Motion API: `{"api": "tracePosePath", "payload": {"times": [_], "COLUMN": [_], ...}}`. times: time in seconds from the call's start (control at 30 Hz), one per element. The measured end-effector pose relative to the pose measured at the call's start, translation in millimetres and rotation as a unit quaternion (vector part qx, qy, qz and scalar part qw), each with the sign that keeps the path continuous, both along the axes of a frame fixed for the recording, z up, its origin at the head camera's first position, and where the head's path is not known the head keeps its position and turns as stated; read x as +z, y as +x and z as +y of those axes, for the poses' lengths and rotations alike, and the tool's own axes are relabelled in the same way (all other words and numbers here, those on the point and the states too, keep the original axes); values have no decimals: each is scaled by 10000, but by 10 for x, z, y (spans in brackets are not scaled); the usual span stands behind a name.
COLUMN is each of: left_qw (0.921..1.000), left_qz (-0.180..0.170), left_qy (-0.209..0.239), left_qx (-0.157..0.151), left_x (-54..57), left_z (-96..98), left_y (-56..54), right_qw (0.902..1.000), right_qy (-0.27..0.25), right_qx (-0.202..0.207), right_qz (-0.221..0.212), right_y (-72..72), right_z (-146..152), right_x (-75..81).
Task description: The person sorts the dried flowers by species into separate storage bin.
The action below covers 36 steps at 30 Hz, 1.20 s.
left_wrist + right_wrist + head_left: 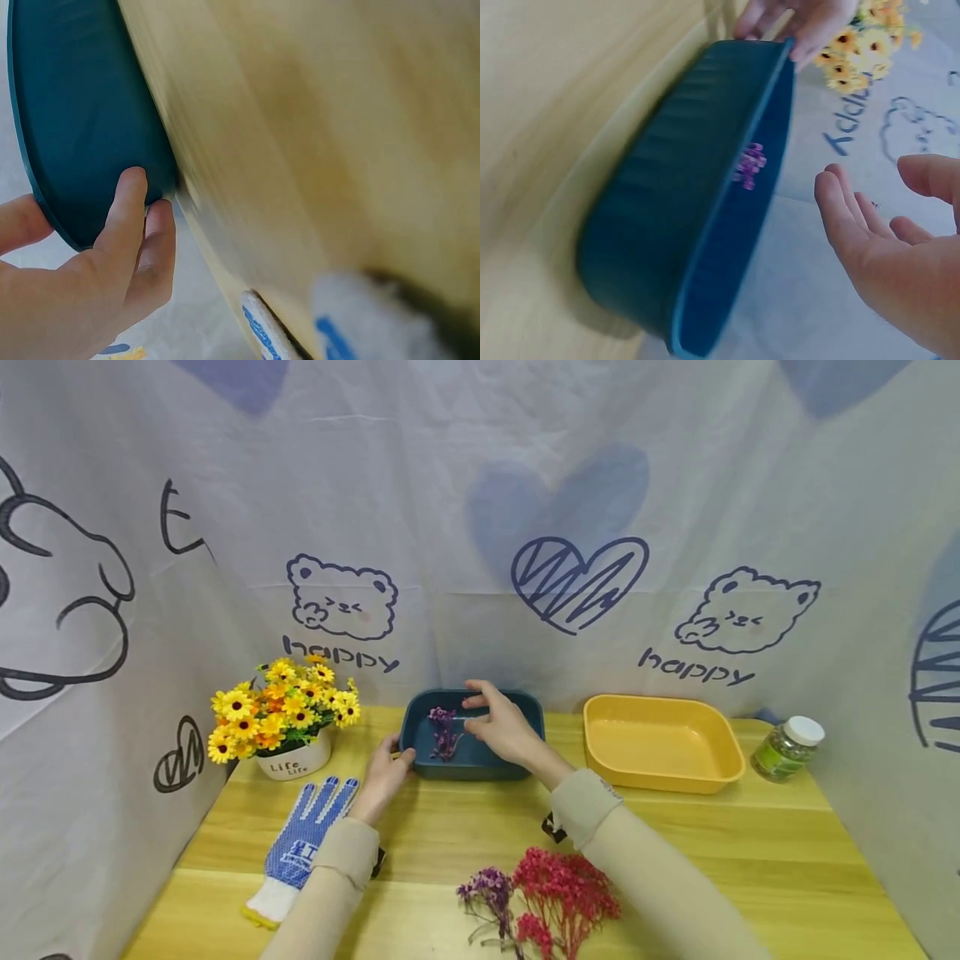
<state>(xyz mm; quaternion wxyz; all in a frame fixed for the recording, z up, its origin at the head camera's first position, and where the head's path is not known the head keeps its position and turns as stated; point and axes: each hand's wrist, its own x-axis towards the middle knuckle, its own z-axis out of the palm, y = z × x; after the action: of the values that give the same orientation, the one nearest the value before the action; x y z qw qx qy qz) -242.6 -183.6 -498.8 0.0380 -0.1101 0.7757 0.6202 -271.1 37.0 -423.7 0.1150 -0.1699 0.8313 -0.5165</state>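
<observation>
A dark teal tray (472, 772) stands near the back of the table, with a small sprig of purple flowers (444, 739) lying in its left half. My left hand (385, 779) holds the tray's left end; in the left wrist view its fingers (127, 217) bend about the teal corner. Over the right half of the tray hovers my right hand (504, 727). Its fingers are loosely spread, and the right wrist view shows nothing between them. Toward the front of the table lie another purple sprig (489, 893) and a bunch of red flowers (562, 889).
A yellow tray (660, 783) stands to the right, beside a jar with a white lid (787, 748). On the left are a white pot of yellow flowers (296, 758) and a blue and white glove (303, 839). Printed cloth (450, 635) hangs behind the wooden table (712, 860).
</observation>
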Motion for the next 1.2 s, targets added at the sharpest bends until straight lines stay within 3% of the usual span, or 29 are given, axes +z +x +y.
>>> {"api": "tracePosePath", "payload": {"times": [0.13, 0.33, 0.57, 0.67, 0.77, 0.97, 1.03, 1.13, 1.2], "left_qw": [10000, 9999, 9999, 9998, 9996, 9995, 9994, 9992, 9991], "left_qz": [-42, 30, -9, -42, -46, -37, -42, -53, -59], "left_qy": [2, -101, -122, -191, -266, -309, -349, -390, -425], "left_qx": [-39, -67, -82, -83, -95, -77, -77, -71, -55], "left_x": [-2, 30, 35, 2, -17, -24, -21, -11, -5], "left_z": [-13, -24, -27, -34, -35, -36, -36, -39, -41], "left_y": [16, 7, -27, -5, -2, 2, 8, 18, 18], "right_qw": [9990, 9934, 9808, 9672, 9474, 8977, 8853, 8806, 8850], "right_qy": [-21, 178, 773, 1493, 2273, 3350, 3539, 3624, 3553], "right_qx": [220, 873, 1649, 1895, 2022, 2079, 2020, 1937, 1891], "right_qz": [388, 720, 692, 792, 993, 1967, 2240, 2360, 2341], "right_y": [195, 587, 1050, 1211, 1330, 1499, 1538, 1573, 1573], "right_z": [210, 521, 657, 645, 602, 468, 431, 400, 389], "right_x": [80, 129, -3, -129, -240, -441, -500, -565, -586]}}
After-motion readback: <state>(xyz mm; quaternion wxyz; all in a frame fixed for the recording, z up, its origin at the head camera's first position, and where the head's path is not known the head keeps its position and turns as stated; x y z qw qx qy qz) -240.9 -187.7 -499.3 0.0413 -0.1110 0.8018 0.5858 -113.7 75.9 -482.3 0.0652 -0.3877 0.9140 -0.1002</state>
